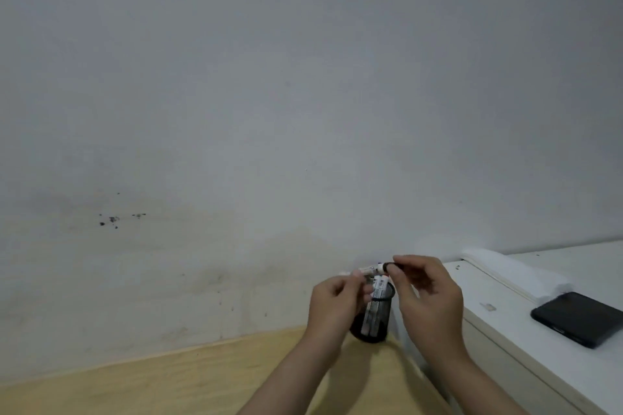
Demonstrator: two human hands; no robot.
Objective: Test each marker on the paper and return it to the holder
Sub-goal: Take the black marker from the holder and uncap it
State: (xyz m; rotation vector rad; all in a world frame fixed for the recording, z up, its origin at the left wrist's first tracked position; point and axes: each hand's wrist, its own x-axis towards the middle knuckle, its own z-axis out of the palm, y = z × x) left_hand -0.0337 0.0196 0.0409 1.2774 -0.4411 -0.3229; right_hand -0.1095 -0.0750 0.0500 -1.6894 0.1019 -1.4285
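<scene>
A white marker lies level in the air just above a black mesh holder that stands on the wooden table by the wall. My left hand pinches the marker's left end. My right hand pinches its dark cap at the right end. Two white markers stand upright in the holder, partly hidden by my left hand. No paper is in view.
A white cabinet stands to the right of the table, with a black phone and a stack of white paper or cloth on top. A stained white wall fills most of the view.
</scene>
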